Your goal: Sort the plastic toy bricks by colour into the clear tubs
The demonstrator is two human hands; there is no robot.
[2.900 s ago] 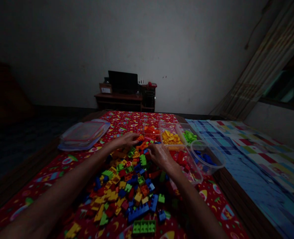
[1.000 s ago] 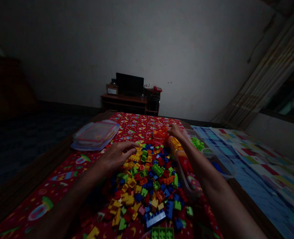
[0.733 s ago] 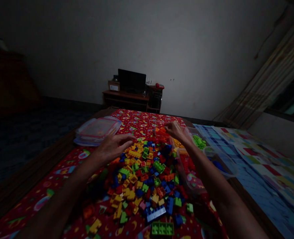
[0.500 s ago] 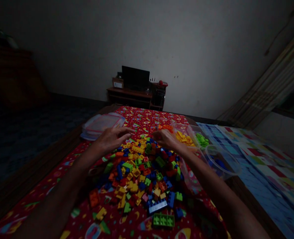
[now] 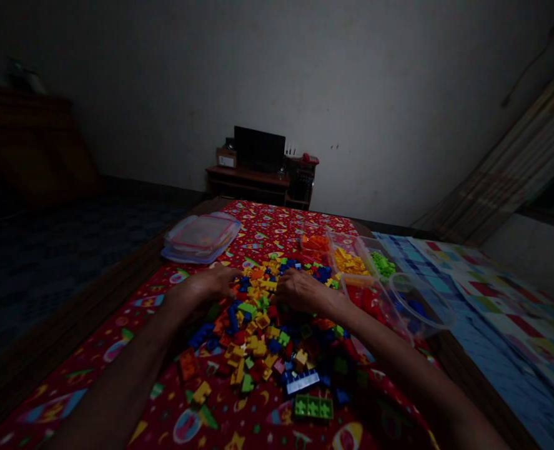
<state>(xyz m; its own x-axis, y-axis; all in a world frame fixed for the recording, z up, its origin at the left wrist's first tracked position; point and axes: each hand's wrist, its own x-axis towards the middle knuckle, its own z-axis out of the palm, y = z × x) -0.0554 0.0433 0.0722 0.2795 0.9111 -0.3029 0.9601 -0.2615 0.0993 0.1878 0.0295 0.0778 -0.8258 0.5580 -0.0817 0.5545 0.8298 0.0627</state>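
Note:
A loose heap of toy building bricks in yellow, blue, green, red and orange lies on a red patterned cloth. At the heap's left edge, my left hand reaches in, its thumb and fingers apart and nothing visible between them. My right hand is lowered onto the upper middle of the heap with its fingers curled down. Whatever those fingers hold is hidden. Near me lie a green brick, a long blue brick and a yellow brick.
Clear containers to the right hold orange bricks, yellow bricks, light green bricks, red bricks and blue bricks. Stacked lids lie at the left. A monitor stands by the wall.
Both hands have come down from above the heap to the bricks, moving nearer to me. The right hand no longer covers the orange bricks' container. The view has shifted slightly.

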